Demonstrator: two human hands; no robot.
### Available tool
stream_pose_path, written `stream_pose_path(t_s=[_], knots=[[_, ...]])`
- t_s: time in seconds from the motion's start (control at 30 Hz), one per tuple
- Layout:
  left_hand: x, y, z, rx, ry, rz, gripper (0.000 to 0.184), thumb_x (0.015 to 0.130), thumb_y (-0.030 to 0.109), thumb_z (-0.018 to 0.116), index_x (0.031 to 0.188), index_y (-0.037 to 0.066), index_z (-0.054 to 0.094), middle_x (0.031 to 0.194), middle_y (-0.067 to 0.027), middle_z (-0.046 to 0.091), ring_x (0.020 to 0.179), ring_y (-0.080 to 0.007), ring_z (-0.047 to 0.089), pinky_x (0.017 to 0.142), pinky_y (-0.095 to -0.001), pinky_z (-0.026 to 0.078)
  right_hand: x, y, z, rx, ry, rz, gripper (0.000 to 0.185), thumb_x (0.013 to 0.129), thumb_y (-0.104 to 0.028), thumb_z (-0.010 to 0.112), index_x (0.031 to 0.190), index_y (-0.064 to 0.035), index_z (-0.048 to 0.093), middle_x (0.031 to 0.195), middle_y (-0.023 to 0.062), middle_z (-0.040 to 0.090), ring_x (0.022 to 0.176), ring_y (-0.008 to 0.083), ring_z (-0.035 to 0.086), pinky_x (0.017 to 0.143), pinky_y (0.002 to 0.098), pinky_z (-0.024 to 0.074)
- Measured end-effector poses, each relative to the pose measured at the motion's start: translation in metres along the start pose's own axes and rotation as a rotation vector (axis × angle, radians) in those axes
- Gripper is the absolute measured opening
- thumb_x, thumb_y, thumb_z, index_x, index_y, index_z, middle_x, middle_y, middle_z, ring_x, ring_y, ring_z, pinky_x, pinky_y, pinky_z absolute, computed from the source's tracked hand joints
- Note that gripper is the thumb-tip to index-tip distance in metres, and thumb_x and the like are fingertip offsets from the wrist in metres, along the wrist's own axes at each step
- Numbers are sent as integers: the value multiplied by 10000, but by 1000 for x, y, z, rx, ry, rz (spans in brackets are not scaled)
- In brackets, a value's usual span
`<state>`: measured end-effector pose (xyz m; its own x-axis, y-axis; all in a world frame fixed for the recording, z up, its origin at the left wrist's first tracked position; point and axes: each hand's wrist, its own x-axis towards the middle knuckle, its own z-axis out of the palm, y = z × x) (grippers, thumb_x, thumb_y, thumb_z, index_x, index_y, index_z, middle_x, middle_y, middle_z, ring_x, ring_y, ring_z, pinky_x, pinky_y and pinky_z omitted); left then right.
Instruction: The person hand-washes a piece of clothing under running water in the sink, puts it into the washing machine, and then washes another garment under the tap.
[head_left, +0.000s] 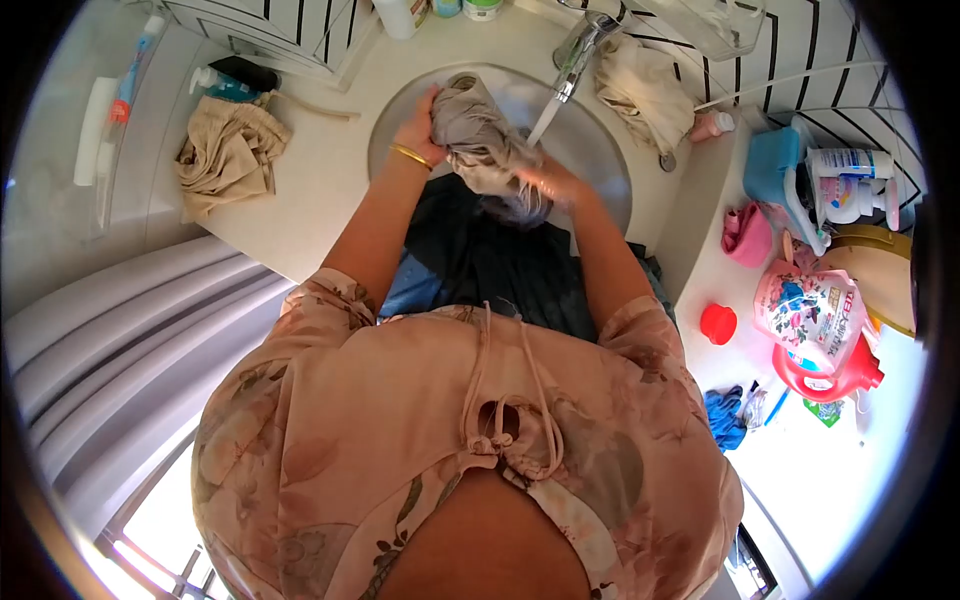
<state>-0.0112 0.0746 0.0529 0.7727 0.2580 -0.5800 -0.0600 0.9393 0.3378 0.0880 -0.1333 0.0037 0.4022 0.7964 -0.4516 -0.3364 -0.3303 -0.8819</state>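
Note:
My left hand (418, 130), with a gold bangle at its wrist, grips the upper left side of a bunched greyish-beige garment (475, 118) over the sink (385, 115). Fingers of my right hand (553, 182) are closed on the garment's lower right end, slightly blurred. From the faucet (582, 60), water runs down onto the cloth beside my right hand. Below the hands, a dark garment (490, 250) hangs over the front rim of the sink. The wet cloth hides part of the basin.
Beige cloths lie on the counter, one folded garment (235, 150) at left and another cloth (645, 90) behind the faucet. On the right ledge are a red cap (718, 324), a detergent pouch (812, 310), a blue container (772, 165) and a pink cloth (746, 235).

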Motion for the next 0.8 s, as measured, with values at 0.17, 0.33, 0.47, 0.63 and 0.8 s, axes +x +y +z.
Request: stream_pose_path(t_s=[0.17,0.33,0.47,0.63,0.8], knots=[[-14,6,-4,339,352,239,488,806,361,542,1180,59,461,1187,-136,498,1067,-272,491,870,-404,411,-12,11,7,-876,-148,335,649,682,-188,628,1238,18,364,1125,195,509,885,297,568,802,347,452],[-26,-24,-40,731,501,117,729,732,465,595,1319,151,297,1365,-126,271,1234,-303,287,899,-540,308,-32,-19,-12,-413,327,221,529,628,-164,608,1100,39,481,990,223,573,915,343,561,784,369,442],[-66,-52,-8,235,379,-427,984,668,634,565,1382,140,102,1434,-121,52,1291,-350,153,952,-617,171,-56,-104,27,-621,331,-77,468,638,-130,595,1068,11,473,951,220,570,877,365,556,765,381,445],[-57,-82,-6,-362,37,-693,1074,645,723,503,1376,89,37,1404,-184,124,1268,-370,206,967,-578,221,-97,-155,69,-837,192,-457,457,617,-80,612,1048,-21,473,1046,190,521,916,357,532,789,371,428],[-41,-57,24,-335,-339,-530,798,727,625,458,1265,74,248,1289,-156,305,1147,-332,349,931,-524,298,-139,-187,83,-904,-248,-440,513,580,-53,626,1070,-30,475,1033,178,526,979,353,500,813,362,417]])
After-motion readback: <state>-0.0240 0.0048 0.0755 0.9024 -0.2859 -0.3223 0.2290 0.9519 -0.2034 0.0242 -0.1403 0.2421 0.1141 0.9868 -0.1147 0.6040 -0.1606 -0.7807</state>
